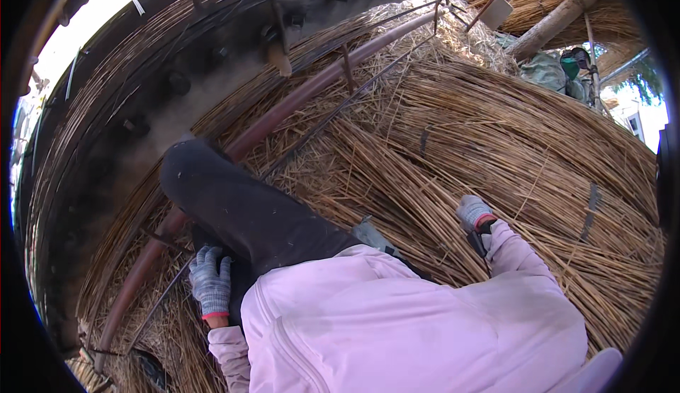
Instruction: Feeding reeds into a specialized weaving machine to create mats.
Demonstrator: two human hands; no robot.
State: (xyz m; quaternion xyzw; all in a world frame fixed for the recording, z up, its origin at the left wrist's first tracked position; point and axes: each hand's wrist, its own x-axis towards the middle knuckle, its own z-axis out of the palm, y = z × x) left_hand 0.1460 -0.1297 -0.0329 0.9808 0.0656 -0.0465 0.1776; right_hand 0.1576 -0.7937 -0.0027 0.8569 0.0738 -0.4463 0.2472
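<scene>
Left hand (pixel 210 280), grey knit glove, fingers spread flat on thatch (pixel 496 145) beside the bent knee (pixel 234 209), gripping nothing, apparently bracing | right hand (pixel 473 212) pressed into reed bundles; whether it grips anything cannot be told | reddish pipe (pixel 297 99) crosses the slope above.

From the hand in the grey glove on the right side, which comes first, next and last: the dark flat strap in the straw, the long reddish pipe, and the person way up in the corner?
Measured from the right hand in the head view:
1. Dark flat strap, just to its right on the thatch.
2. Long reddish pipe, up and to the left, crossing the straw.
3. Other person, far up in the top right corner.
</scene>
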